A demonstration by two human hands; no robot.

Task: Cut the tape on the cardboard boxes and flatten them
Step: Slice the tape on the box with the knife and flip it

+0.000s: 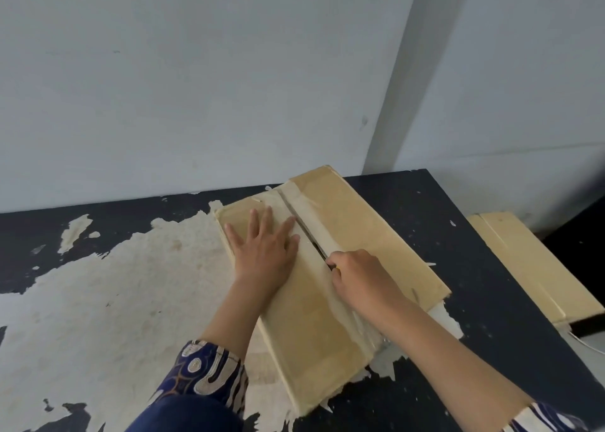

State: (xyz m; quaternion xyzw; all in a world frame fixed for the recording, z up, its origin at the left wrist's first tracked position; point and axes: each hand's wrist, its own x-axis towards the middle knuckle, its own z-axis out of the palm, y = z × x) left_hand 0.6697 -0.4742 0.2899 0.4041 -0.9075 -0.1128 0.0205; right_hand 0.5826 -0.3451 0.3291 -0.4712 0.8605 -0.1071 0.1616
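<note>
Second box lies beyond table, right.

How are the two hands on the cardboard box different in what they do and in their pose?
The left hand lies flat with straight, spread fingers, pressing the left flap of the box; the right hand is curled in a grip around a small knife. The left hand holds nothing; the right hand works at the center seam, where the tape is already split farther along. Both hands rest on the top of the same box.
</note>
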